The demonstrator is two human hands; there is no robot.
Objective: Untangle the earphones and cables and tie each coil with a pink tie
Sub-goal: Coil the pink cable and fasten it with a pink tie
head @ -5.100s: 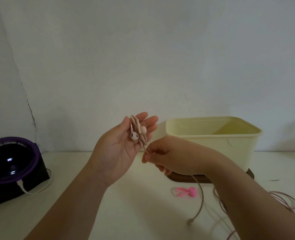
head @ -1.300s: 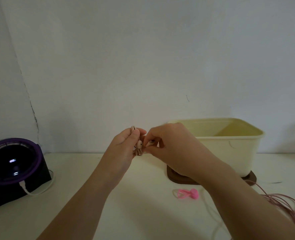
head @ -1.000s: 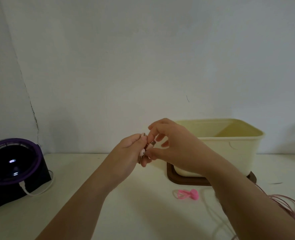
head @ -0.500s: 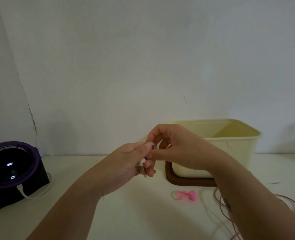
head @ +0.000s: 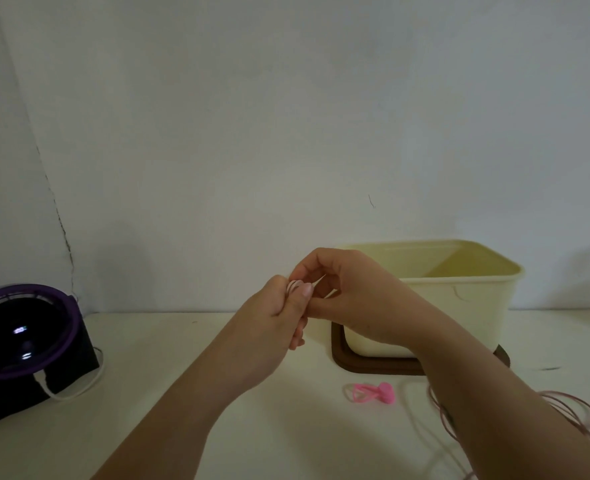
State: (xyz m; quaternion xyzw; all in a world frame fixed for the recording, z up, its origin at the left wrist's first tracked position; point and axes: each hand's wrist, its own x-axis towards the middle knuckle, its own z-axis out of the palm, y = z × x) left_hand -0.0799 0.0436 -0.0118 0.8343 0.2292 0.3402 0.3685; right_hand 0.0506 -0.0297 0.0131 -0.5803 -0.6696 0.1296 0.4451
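2 pinch looped earphones point(head: 292, 285): left hand point(head: 271, 329), right hand point(head: 354, 297).

a plain, pale grey-white wall point(head: 286, 116) fills most of the view, dimly and evenly lit. a thin dark crack point(head: 61, 230) runs down its left side. below, a cream-white tabletop point(head: 182, 341) meets the wall in a straight line.
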